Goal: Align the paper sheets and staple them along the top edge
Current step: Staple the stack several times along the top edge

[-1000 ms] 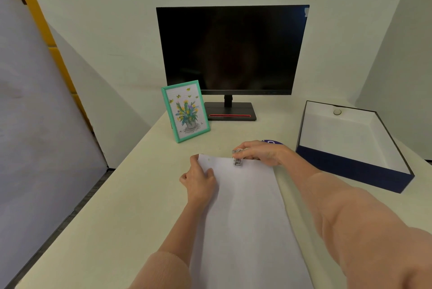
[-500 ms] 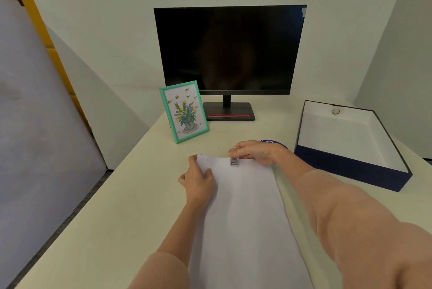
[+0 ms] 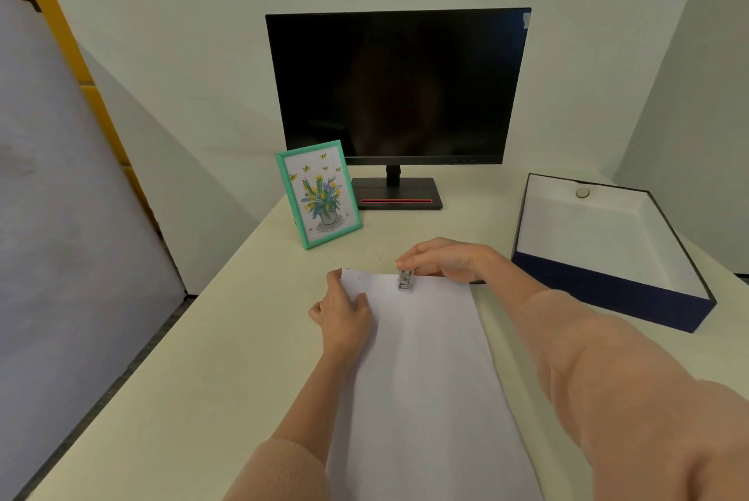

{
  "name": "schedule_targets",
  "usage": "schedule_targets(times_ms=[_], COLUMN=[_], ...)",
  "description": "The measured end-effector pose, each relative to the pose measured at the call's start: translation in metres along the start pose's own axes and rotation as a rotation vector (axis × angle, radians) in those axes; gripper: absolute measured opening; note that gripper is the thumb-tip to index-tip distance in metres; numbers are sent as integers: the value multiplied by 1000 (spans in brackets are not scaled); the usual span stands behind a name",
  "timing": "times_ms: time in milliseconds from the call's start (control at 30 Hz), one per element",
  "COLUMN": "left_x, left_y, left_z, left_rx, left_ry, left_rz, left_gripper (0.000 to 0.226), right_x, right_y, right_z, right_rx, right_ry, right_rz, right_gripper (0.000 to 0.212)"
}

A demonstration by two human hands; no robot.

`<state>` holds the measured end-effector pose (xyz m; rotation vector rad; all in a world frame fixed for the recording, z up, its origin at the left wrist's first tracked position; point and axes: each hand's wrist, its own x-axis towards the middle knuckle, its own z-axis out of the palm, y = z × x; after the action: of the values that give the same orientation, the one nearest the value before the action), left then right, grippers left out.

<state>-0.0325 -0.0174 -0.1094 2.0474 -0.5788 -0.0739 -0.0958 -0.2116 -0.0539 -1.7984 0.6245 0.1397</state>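
Paper sheets (image 3: pixel 421 371): centre of frame, flat on counter (image 3: pixel 227 358); thin, limp, likely to slide.
Stapler (image 3: pixel 404 279): small, at the top edge.
Left hand (image 3: pixel 344 312): fingers flat, pinning the upper-left corner.
Right hand (image 3: pixel 446 257): fingers closed around stapler.

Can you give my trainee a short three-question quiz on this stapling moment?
1. True or false: the stapler sits on the top edge of the paper sheets.
2. Which hand presses the sheets flat near their top left corner? A) left hand B) right hand
3. Fill in: the green picture frame stands on the desk in front of the ____.

Key: 1 true; 2 A; 3 monitor
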Motion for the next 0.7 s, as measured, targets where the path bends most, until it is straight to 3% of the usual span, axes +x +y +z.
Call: schedule_targets(times_ms=[333, 700], left_x=[-4, -5], left_y=[8, 7], left_z=[-6, -6], left_rx=[17, 12], left_ry=[-5, -4], left_rz=[10, 9], left_gripper=[44, 42], right_x=[5, 0], right_y=[3, 1], right_z=[-2, 3], right_rx=[0, -38], right_ry=[-33, 15], right_rz=[7, -39], right_gripper=[58, 48])
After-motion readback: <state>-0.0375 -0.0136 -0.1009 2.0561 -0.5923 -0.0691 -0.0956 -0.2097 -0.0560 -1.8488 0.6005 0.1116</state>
